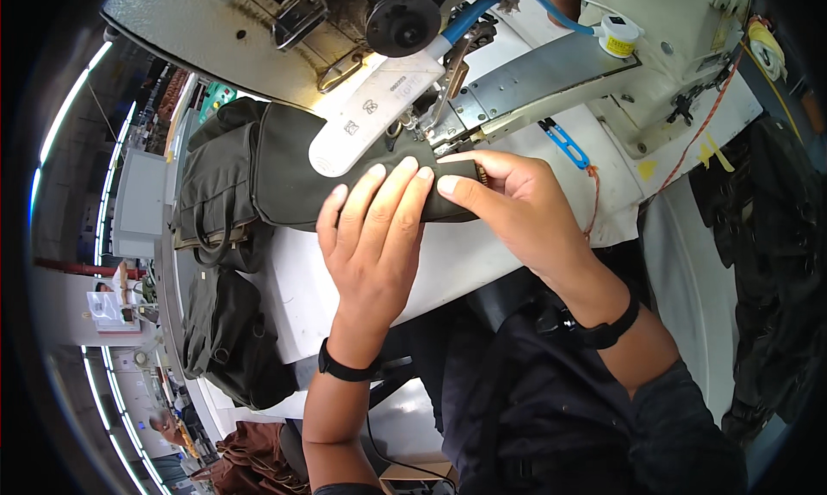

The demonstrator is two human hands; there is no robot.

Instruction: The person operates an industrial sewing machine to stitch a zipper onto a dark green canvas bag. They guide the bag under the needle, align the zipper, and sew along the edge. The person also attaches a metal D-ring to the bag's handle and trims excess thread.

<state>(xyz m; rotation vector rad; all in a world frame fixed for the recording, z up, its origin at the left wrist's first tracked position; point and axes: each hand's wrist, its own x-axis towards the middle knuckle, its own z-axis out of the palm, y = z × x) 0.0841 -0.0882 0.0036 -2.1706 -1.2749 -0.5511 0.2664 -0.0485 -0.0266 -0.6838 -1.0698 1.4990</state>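
Observation:
A dark olive fabric bag lies on the white sewing table, one edge running up to the presser foot and needle of a sewing machine. My left hand rests flat on the cloth just in front of the needle, its fingers stretched out side by side. At the bag's right end, my right hand pinches the cloth edge between thumb and forefinger. Brass-coloured teeth, like those of a zip, show beside that pinch. Where the stitching falls is too small to make out.
Blue thread snips with a red cord lie right of the machine's narrow arm. A white rounded bar hangs over the bag. Another dark bag sits at the table's left edge. Dark pieces hang at far right.

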